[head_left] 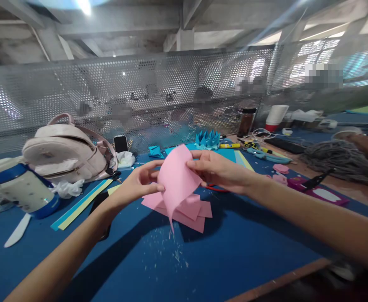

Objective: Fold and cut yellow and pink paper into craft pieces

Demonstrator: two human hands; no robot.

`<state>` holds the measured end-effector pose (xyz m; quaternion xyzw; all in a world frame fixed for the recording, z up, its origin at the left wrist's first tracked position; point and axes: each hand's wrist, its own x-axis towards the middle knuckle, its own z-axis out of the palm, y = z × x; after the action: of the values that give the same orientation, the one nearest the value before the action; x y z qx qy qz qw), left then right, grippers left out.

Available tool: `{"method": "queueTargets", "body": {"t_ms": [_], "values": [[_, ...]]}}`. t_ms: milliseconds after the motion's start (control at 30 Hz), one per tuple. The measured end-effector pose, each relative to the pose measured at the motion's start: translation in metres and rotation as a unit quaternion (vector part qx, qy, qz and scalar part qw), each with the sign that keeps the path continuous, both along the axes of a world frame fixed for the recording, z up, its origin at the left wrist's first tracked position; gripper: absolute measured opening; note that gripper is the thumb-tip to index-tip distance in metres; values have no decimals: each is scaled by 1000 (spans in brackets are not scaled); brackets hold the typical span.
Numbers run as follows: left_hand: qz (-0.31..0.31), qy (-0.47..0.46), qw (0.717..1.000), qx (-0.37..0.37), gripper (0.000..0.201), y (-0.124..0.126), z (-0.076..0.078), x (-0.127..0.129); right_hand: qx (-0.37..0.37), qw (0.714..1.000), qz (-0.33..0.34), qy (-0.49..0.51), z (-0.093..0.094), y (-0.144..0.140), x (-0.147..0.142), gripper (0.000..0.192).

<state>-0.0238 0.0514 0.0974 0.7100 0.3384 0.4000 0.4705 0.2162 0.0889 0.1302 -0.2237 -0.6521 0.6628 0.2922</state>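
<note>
Left hand (139,181) and right hand (217,170) both pinch pink paper sheet (177,178), fingers closed on opposite edges, sheet lifted above blue table (240,251). Pink paper stack (194,209) directly beneath. Pale backpack (66,153) far left, white-blue jug (23,191) beside it. Blue folded crown (207,139) behind. Dark jar (246,121), contents unclear. Grey yarn pile (341,161) right.

Matt pink paper sheet (178,180), matt blue table cover (234,247), perforated metal screen (139,88), smooth leather-like bag (64,153).

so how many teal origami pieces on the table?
2: a spiky crown at the back by the mesh, and a small fold left of it. More may be hidden behind the pink sheet.
</note>
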Motion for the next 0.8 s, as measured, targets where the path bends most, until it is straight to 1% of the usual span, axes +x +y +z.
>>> {"method": "queueTargets", "body": {"t_ms": [33,100,167,233,267,333,400,467,500,567,633,667,733,800], "values": [[11,10,999,-29,64,-5,1,-3,-19,1000,3,-19,-6,-2,4,36],[38,55,996,-50,49,-16,-1,-9,-30,996,24,-86,-19,-3,15,36],[58,127,990,-28,40,-24,-8,-13,1,983,61,-172,-33,-2,24,31],[75,202,976,10,37,-29,-18,-12,37,966,96,-237,-47,1,29,28],[81,232,969,28,36,-30,-24,-10,54,961,96,-254,-54,2,30,26],[76,270,959,48,36,-30,-37,-2,97,954,70,-275,-65,6,28,24],[70,294,950,75,34,-28,-49,6,150,941,46,-300,-73,8,24,30],[77,319,938,111,33,-25,-60,12,213,915,47,-340,-78,10,21,27],[82,331,932,125,33,-25,-65,13,251,897,46,-361,-80,10,20,23],[96,357,918,144,34,-27,-75,14,342,850,30,-399,-82,10,19,17],[110,381,905,153,34,-32,-84,15,428,800,11,-421,-85,9,20,16],[114,396,896,164,33,-36,-88,14,463,779,9,-423,-86,8,21,16],[118,428,871,209,35,-42,-96,13,520,751,18,-408,-91,5,22,16],[119,465,823,305,39,-47,-104,11,569,735,29,-369,-99,2,21,19]]}}
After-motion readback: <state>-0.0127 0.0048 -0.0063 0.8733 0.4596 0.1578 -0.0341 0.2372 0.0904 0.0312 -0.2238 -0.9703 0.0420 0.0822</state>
